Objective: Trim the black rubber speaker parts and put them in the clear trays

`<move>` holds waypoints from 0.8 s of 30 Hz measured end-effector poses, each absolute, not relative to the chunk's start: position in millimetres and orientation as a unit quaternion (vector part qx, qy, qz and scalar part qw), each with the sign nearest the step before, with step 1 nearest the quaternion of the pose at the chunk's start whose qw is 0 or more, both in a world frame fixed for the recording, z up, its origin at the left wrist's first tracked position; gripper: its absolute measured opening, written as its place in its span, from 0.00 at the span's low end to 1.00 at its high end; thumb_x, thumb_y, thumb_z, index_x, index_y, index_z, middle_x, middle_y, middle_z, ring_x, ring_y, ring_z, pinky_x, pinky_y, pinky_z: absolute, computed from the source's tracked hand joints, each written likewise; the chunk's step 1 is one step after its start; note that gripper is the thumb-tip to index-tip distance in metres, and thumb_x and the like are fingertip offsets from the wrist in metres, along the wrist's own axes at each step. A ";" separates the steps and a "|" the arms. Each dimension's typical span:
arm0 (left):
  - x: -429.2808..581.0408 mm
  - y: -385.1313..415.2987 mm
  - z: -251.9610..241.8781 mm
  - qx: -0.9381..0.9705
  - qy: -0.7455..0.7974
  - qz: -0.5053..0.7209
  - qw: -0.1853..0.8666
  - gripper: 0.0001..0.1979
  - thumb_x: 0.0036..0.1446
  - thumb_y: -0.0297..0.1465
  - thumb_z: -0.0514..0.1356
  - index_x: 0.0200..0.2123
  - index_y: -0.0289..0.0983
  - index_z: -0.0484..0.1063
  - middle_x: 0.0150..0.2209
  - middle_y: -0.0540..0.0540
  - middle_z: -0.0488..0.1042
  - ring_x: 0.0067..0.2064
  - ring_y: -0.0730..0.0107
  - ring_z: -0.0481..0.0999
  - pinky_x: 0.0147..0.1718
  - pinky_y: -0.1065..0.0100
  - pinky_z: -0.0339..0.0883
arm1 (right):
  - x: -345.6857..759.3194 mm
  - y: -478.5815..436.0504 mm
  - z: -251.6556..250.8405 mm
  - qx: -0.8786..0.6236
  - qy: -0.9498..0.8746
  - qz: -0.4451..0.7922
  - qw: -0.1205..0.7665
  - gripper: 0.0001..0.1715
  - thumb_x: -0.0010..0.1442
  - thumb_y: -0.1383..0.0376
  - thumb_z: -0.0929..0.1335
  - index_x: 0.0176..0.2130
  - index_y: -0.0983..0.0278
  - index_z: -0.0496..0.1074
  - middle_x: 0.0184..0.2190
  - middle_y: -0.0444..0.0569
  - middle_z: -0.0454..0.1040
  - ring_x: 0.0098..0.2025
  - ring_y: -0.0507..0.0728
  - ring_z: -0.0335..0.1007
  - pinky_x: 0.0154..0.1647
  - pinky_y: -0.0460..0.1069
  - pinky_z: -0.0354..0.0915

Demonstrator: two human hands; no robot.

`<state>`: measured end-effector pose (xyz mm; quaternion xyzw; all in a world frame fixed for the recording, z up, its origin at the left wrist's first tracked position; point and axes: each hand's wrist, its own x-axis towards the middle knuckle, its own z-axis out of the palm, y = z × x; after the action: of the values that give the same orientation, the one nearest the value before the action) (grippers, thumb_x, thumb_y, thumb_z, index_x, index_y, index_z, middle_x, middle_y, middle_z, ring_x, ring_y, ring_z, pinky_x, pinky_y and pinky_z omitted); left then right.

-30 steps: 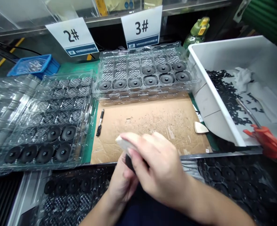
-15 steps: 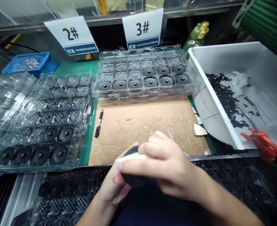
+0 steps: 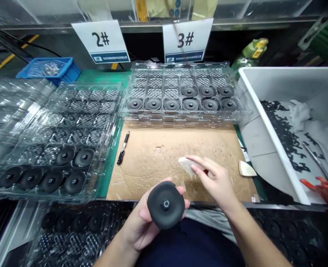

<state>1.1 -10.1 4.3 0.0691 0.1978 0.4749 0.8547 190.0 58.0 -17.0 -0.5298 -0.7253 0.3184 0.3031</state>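
My left hand grips a black dish-shaped round part by its rim, with the hollow side and small centre post turned up toward me. In my right hand, a thin off-white pad is pinched between thumb and fingers, above the cardboard sheet and apart from the black part. More such black parts sit in the front rows of the clear plastic tray on the left and of the stacked clear trays at the back.
On the cardboard's left lies a pen; a cream wedge-shaped pad is at its right edge. A white bin holds small black pieces and an orange-handled tool. A blue basket stands at the back left.
My right hand has moved away from the black part, rightward with the off-white pad. My left hand still holds the part, now with its hollow face in plain sight. The camera view has shifted.
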 end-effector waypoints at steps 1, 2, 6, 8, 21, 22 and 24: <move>0.3 -9.1 3.4 0.062 0.195 0.478 0.854 0.30 0.40 0.40 0.68 0.49 0.43 0.70 0.49 0.44 0.74 0.48 0.55 0.74 0.45 0.64 0.69 | 189.9 56.4 -32.8 -0.532 -0.727 0.323 0.290 0.15 0.62 0.66 0.62 0.48 0.58 0.71 0.39 0.45 0.75 0.37 0.52 0.71 0.36 0.47 0.65; -0.6 -8.3 2.2 0.055 0.193 0.480 0.854 0.30 0.40 0.40 0.68 0.49 0.43 0.70 0.49 0.44 0.74 0.48 0.54 0.74 0.44 0.64 0.70 | 188.7 53.3 -47.7 -0.531 -0.731 0.322 0.282 0.15 0.62 0.66 0.61 0.47 0.59 0.71 0.39 0.46 0.76 0.37 0.53 0.71 0.36 0.48 0.65; -4.8 -6.8 -2.2 0.027 0.190 0.480 0.856 0.28 0.40 0.39 0.68 0.48 0.43 0.71 0.50 0.43 0.73 0.49 0.53 0.73 0.43 0.65 0.71 | 181.3 36.8 -85.4 -0.533 -0.740 0.300 0.281 0.16 0.62 0.65 0.60 0.47 0.62 0.71 0.40 0.50 0.76 0.39 0.56 0.71 0.40 0.51 0.65; -7.0 -6.4 -3.3 0.013 0.186 0.478 0.858 0.27 0.41 0.39 0.67 0.49 0.44 0.71 0.51 0.43 0.73 0.50 0.53 0.73 0.43 0.65 0.71 | 179.5 33.3 -90.1 -0.540 -0.737 0.291 0.282 0.17 0.63 0.65 0.60 0.48 0.62 0.70 0.41 0.50 0.76 0.40 0.56 0.71 0.41 0.52 0.64; -11.2 -3.2 -6.1 -0.001 0.163 0.477 0.863 0.29 0.45 0.40 0.64 0.52 0.42 0.68 0.55 0.41 0.69 0.54 0.52 0.68 0.48 0.65 0.68 | 178.2 35.8 -88.2 -0.554 -0.733 0.279 0.280 0.16 0.63 0.65 0.60 0.48 0.62 0.70 0.40 0.50 0.75 0.40 0.55 0.71 0.41 0.51 0.64; -11.2 -3.9 -6.6 0.002 0.162 0.478 0.863 0.29 0.46 0.40 0.64 0.53 0.42 0.67 0.55 0.41 0.69 0.55 0.52 0.68 0.48 0.65 0.68 | 178.2 35.7 -88.3 -0.555 -0.732 0.279 0.280 0.16 0.63 0.65 0.60 0.48 0.62 0.70 0.40 0.50 0.75 0.39 0.55 0.71 0.41 0.51 0.64; -11.6 -5.9 -7.5 0.003 0.160 0.479 0.863 0.28 0.48 0.41 0.63 0.53 0.41 0.67 0.55 0.41 0.68 0.55 0.52 0.67 0.49 0.64 0.67 | 178.4 35.7 -88.8 -0.556 -0.732 0.278 0.280 0.16 0.63 0.64 0.60 0.48 0.62 0.70 0.39 0.51 0.75 0.39 0.56 0.71 0.41 0.51 0.64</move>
<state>-11.6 -5.9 -7.5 0.0031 0.1604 0.4788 0.8631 178.4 35.7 -88.8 -0.5559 -0.7316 0.2777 0.2803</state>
